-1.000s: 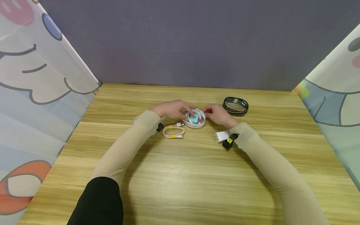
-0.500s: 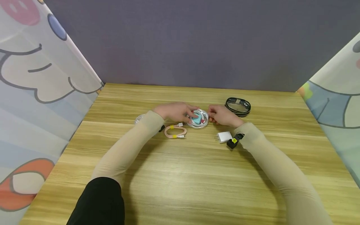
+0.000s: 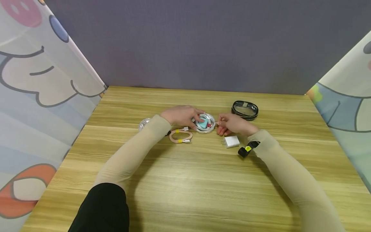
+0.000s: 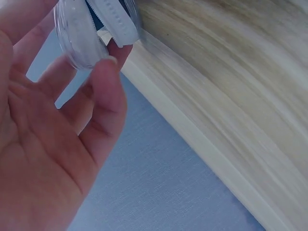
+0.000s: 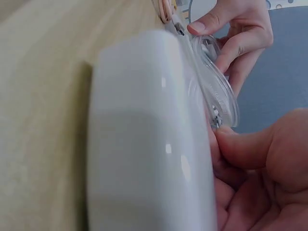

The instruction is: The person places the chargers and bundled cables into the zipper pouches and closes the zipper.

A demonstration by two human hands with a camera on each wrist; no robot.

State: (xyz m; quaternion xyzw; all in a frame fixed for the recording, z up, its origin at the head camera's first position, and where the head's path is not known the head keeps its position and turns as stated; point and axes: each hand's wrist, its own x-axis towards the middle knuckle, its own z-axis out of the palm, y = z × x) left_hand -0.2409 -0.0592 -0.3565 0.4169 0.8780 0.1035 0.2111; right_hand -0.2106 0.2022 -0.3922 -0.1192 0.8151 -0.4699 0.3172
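Note:
A round clear zip pouch [image 3: 205,123] lies mid-table with a teal item and white cable inside. My left hand [image 3: 182,115] grips its left rim; in the left wrist view the fingers [image 4: 103,91] curl round the clear pouch [image 4: 82,38] and its white zipper. My right hand [image 3: 230,125] pinches the zipper pull at the pouch's right edge. In the right wrist view the thumb and fingers [image 5: 255,154] close on the pull beside the pouch [image 5: 216,91]. A white charger plug [image 3: 232,141] lies just in front of the right hand and fills the right wrist view [image 5: 149,139].
A coiled pink cable [image 3: 180,136] with yellow ties lies in front of the left hand. A black round pouch [image 3: 244,110] sits behind the right hand. Another clear pouch [image 3: 144,123] peeks out behind the left forearm. Printed curtains flank the wooden table [image 3: 185,180].
My right hand has slid round the pouch's right edge toward me, and its wrist has swung right, off the white charger. The left hand has kept its grip.

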